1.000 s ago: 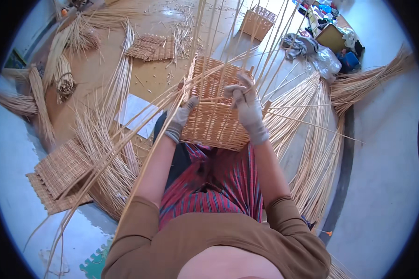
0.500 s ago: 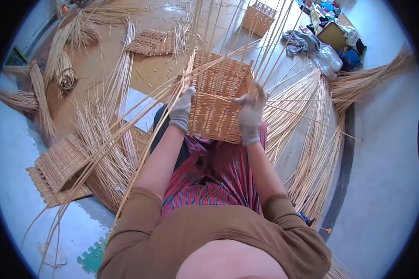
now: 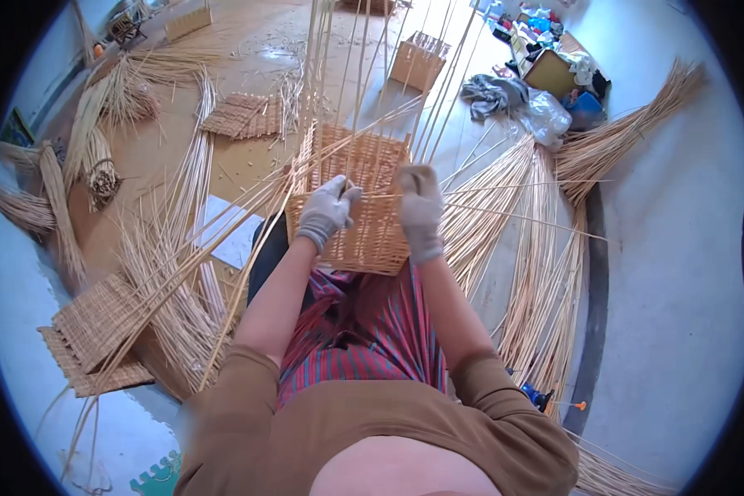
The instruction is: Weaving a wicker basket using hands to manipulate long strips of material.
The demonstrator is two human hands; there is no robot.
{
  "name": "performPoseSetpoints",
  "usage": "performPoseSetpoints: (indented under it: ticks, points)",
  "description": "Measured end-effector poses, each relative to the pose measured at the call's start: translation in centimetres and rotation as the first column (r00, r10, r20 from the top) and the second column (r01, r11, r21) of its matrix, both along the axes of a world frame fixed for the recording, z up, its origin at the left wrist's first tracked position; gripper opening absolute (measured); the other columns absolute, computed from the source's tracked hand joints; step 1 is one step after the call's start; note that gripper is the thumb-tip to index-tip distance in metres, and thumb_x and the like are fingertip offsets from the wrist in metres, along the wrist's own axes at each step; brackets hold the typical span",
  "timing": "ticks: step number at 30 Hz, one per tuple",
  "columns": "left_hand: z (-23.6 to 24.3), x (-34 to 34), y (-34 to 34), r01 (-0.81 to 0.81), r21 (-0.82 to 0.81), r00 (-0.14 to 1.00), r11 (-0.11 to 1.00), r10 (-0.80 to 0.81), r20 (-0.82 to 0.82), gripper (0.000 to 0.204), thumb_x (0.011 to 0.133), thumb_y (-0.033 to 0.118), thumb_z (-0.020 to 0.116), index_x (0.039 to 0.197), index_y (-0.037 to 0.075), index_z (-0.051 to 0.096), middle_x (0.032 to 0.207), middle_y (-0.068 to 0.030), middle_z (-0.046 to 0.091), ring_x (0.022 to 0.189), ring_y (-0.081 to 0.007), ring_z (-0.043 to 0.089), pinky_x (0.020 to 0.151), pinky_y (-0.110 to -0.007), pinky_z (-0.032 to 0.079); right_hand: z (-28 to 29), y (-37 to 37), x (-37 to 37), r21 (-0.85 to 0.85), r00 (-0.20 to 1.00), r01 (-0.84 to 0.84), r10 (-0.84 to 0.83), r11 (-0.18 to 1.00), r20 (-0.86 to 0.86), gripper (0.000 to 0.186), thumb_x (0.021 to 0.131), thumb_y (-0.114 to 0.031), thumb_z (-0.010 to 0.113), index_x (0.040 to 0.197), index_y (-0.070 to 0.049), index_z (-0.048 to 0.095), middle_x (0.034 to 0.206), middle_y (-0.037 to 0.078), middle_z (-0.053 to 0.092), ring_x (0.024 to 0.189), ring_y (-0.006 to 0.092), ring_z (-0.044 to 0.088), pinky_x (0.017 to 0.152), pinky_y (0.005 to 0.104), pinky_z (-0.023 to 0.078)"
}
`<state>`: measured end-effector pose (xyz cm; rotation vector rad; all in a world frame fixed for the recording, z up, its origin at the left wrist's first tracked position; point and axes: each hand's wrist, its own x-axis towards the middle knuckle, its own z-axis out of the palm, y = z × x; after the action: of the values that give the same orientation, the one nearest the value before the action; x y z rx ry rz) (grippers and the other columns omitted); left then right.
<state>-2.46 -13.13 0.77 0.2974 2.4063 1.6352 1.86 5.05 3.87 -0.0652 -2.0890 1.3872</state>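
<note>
A half-woven square wicker basket (image 3: 360,236) rests on my lap, tilted, with long upright stakes (image 3: 360,74) rising from its walls. My left hand (image 3: 326,213), in a pale work glove, is closed at the near rim, its thumb and fingers pinching a stake. At the right near corner my gloved right hand (image 3: 422,213) is curled into a fist against the rim; what lies inside its fingers is hidden. A thin strand runs along the rim between the two hands. Loose long strands (image 3: 248,194) trail from the basket's left side.
Bundles of pale wicker rods (image 3: 488,223) fan out over the floor on the right. More rods (image 3: 161,289) and woven panels (image 3: 103,322) lie on the left. Ahead stand a finished-looking box (image 3: 417,66) and a carton (image 3: 551,70) heaped with cloth and plastic.
My left hand has moved from the basket's left side onto the near rim. My right hand has curled into a fist at its corner. In the view, the basket sits lower and further left.
</note>
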Motion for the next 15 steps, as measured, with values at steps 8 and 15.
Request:
performPoseSetpoints:
  ticks: [8, 15]
  points:
    - [0.1, 0.2, 0.2, -0.145, 0.117, 0.988, 0.983, 0.149, -0.034, 0.035, 0.095, 0.034, 0.07, 0.083, 0.003, 0.061, 0.066, -0.0076, 0.061, 0.052, -0.0155, 0.06, 0.054, -0.036, 0.049, 3.3, 2.0, -2.1, -0.105, 0.974, -0.175, 0.157, 0.979, -0.162, 0.054, 0.104, -0.012, 0.051, 0.153, -0.015, 0.029, 0.103, 0.011, 0.067, 0.083, 0.0157, 0.066, 0.07, 0.0279, 0.053]
    - [4.0, 4.4, 5.0, -0.227, 0.031, 0.828, 0.973, 0.209, -0.52, 0.032, 0.097, 0.026, 0.06, 0.128, 0.019, 0.056, 0.101, -0.0198, 0.071, 0.093, -0.0363, 0.069, 0.078, -0.046, 0.054, 0.5, 7.8, 7.1, -0.566, 0.975, 0.155, -0.034, 0.81, 0.219, 0.014, 0.1, -0.012, 0.061, 0.109, -0.002, 0.062, 0.096, 0.009, 0.072, 0.088, 0.0189, 0.072, 0.059, 0.0241, 0.054]
